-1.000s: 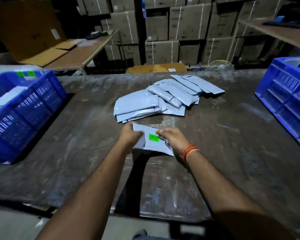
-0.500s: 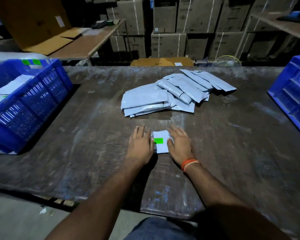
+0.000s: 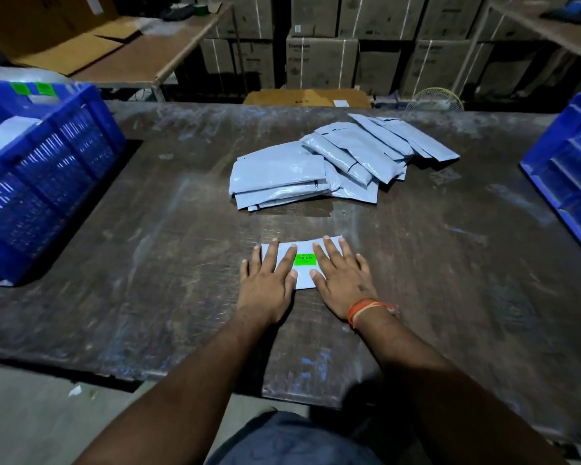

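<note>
- The left hand [image 3: 265,285] lies palm down just below the centre of the frame, fingers straight and spread. It presses the left part of a small grey packet [image 3: 303,280].
- The right hand [image 3: 342,280] lies the same way on the packet's right part, fingers straight and slightly fanned. Neither hand curls round anything.
- The packet lies flat on the dark, scuffed table [image 3: 148,256]. Its far edge and a strip between the two hands show, and the rest is under palms and fingers.
- A bright green label [image 3: 305,259] sits on the packet's top face in the gap between the hands, with the left forefinger just beside it. Its print is too small to read.
- An orange band [image 3: 363,310] circles the right wrist.
- A loose pile of grey packets [image 3: 332,166] lies farther back on the table, above centre and towards the right, apart from the pressed packet.
- A blue crate [image 3: 47,182] stands on the table at the left edge of the frame, with white papers [image 3: 7,132] inside.
- A second blue crate [image 3: 571,176] stands at the right edge, cut off by the frame.
- Strapped cardboard boxes [image 3: 319,62] fill the top of the frame behind the table.
</note>
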A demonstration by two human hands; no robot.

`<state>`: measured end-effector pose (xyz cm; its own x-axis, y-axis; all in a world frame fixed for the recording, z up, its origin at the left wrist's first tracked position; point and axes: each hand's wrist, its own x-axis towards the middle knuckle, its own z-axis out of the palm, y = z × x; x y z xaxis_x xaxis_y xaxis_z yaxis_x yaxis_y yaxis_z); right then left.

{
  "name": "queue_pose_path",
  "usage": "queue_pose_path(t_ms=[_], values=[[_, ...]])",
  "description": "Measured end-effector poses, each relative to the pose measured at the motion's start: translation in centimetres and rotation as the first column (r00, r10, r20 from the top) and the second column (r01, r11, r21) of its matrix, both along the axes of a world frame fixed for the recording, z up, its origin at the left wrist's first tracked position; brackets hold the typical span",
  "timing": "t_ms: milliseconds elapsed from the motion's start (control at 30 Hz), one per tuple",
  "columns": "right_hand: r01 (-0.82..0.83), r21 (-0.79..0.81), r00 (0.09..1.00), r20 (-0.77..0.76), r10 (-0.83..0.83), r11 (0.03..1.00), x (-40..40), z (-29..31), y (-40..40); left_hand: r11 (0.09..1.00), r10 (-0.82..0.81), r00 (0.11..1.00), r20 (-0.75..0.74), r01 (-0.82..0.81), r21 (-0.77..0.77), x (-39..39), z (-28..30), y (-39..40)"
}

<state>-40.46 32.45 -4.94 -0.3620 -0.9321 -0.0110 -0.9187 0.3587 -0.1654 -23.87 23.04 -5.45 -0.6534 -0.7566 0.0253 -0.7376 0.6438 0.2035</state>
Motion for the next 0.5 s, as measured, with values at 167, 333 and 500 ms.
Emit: queue_pose_path(t_ms=[167, 333, 500], values=[[0.08, 0.007, 0.996, 0.036, -0.08, 0.997, -0.2, -0.2, 0.6, 0.999, 0.043, 0.999, 0.003, -0.043, -0.002, 0.8, -0.1, 0.1], [0.108, 0.046, 0.994, 0.015, -0.109, 0.993, -0.5, -0.1, 0.9, 0.994, 0.102, 0.995, 0.021, -0.103, 0.043, 1.2, -0.2, 0.0], [0.225, 0.026, 0.973, 0.046, -0.226, 0.974, -1.1, 0.7, 0.9, 0.98, 0.189, 0.982, 0.024, -0.19, 0.063, -0.3, 1.1, 0.1]])
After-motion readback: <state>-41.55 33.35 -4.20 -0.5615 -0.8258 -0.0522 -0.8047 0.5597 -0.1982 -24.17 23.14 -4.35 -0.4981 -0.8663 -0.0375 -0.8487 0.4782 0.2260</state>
